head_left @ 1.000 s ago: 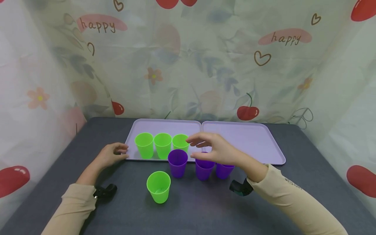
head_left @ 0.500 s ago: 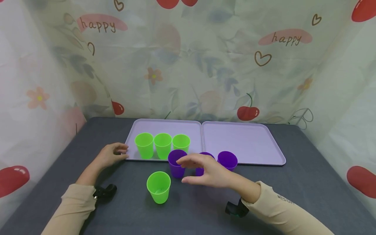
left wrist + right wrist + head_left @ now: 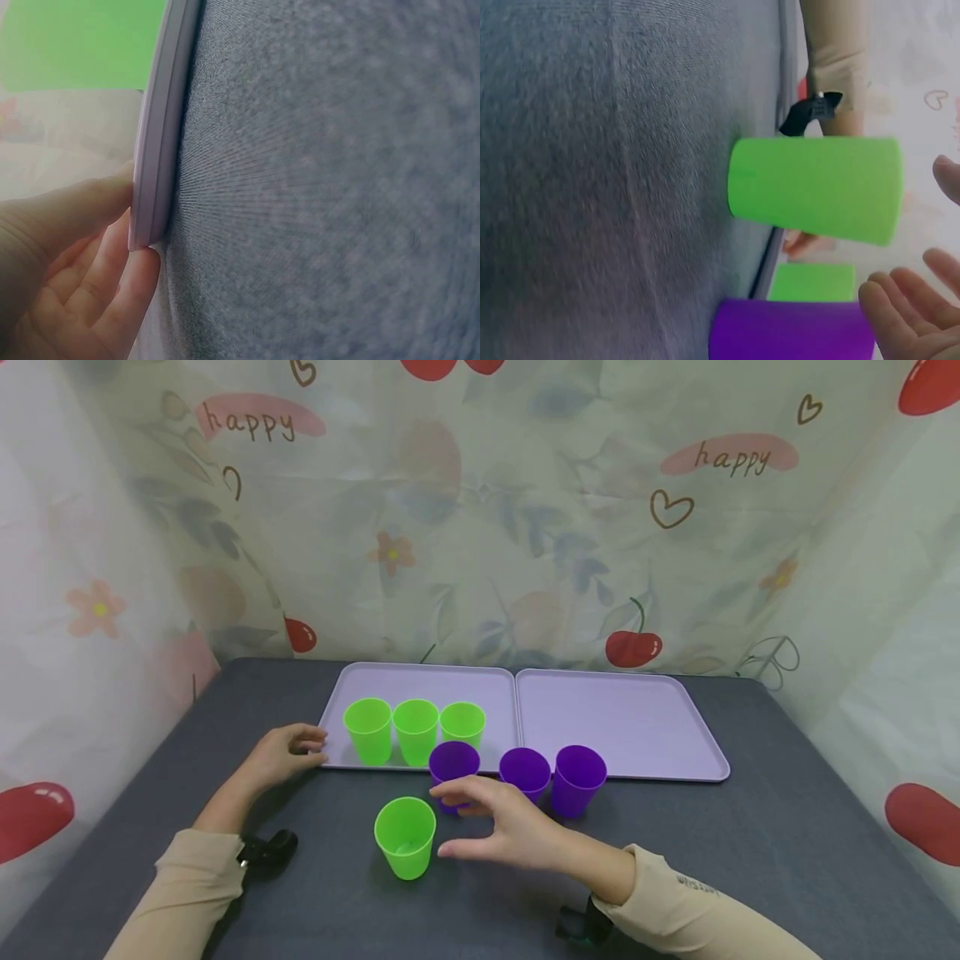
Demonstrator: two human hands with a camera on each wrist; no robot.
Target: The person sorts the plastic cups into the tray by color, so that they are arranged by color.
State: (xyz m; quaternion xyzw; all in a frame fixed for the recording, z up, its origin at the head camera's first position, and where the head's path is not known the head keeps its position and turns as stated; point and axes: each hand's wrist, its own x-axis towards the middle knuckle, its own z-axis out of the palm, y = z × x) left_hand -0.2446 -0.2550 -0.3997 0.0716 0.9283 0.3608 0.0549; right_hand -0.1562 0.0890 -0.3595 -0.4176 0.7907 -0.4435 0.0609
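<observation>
My left hand holds the front-left corner of the left lilac tray; in the left wrist view its thumb lies on the rim and the fingers meet the corner. Three green cups stand upright in a row on that tray. Another green cup stands upright on the dark cloth in front. Just right of it hovers my right hand, fingers and thumb spread apart, not touching the cup. Behind this hand stand three purple cups, the left one partly hidden.
A second lilac tray adjoins the first on the right, with nothing on it. Dark grey cloth covers the table. A patterned curtain hangs behind and at both sides.
My right hand has come down and toward me from over the tray and purple cups to beside the front green cup. The left hand has stayed at the tray corner.
</observation>
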